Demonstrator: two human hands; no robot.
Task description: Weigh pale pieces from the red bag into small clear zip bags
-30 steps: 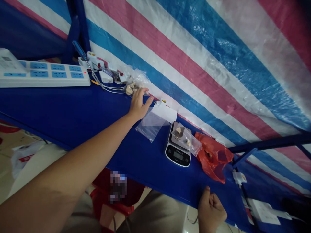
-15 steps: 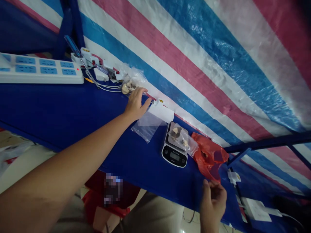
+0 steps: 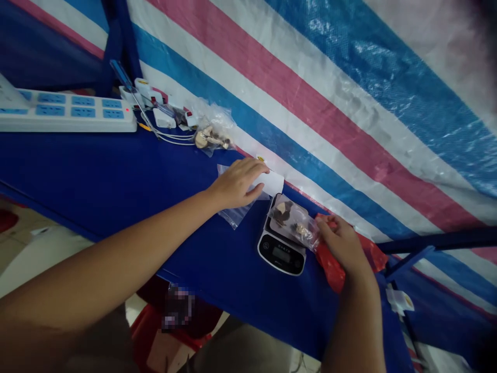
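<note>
My left hand [image 3: 240,182] hovers, thumb and fingers apart, over a white sheet of paper [image 3: 273,182] and a flat clear zip bag [image 3: 235,216]. Nothing shows in its grasp. To the right, a digital kitchen scale [image 3: 282,255] with a black front panel stands on the blue table. Across its plate lies a clear plastic bag [image 3: 291,216] holding dark and pale dried pieces. My right hand [image 3: 338,235] has its fingertips closed at that bag's right end; the exact pinch is partly hidden. Beneath this hand spreads a red plastic bag [image 3: 330,272].
A power strip [image 3: 77,116] with a lit red lamp sits at the left. Beside it are a screwdriver [image 3: 134,93], white cables, plugs and another clear bag of dried pieces [image 3: 212,137]. A striped tarp [image 3: 264,77] rises behind the blue table [image 3: 116,176].
My left hand has moved right, away from the bag of dried pieces to above the paper. My right hand has come up from the table's front to the bag on the scale.
</note>
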